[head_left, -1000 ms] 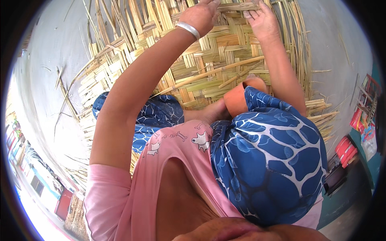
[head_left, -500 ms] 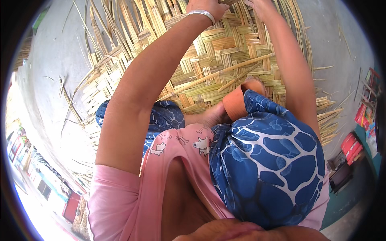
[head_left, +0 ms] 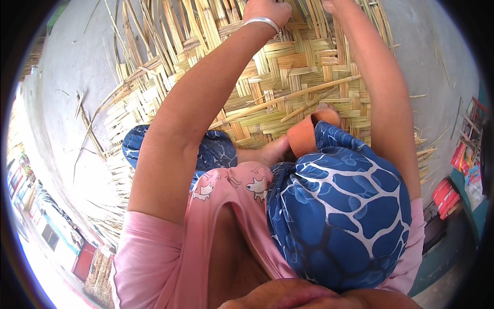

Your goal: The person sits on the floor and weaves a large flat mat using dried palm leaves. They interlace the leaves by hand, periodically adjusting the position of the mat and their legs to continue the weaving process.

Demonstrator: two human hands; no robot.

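Both arms reach forward over a partly woven mat (head_left: 288, 72) of flat yellow-green reed strips. My left hand (head_left: 267, 11), with a silver bangle on its wrist, is at the top edge above the mat; its fingers are curled closed, and what they hold is hidden. To its right, my right hand (head_left: 337, 6) is mostly cut off by the top edge, so its fingers do not show clearly. Between the hands, loose strips (head_left: 314, 15) run away from me. One long strip (head_left: 288, 98) lies slantwise across the weave nearer to me.
My bare foot (head_left: 329, 113) rests on the mat beside an orange cuff-like piece (head_left: 301, 136). Unwoven strips (head_left: 149, 31) fan out at the far left. Grey concrete floor (head_left: 67, 56) surrounds the mat. Red packages (head_left: 445, 198) stand at the right, loose straw (head_left: 100, 273) at the lower left.
My hands have shifted slightly; the right hand has moved up, further out of the picture. A short dark strip end that showed between the hands is no longer visible there.
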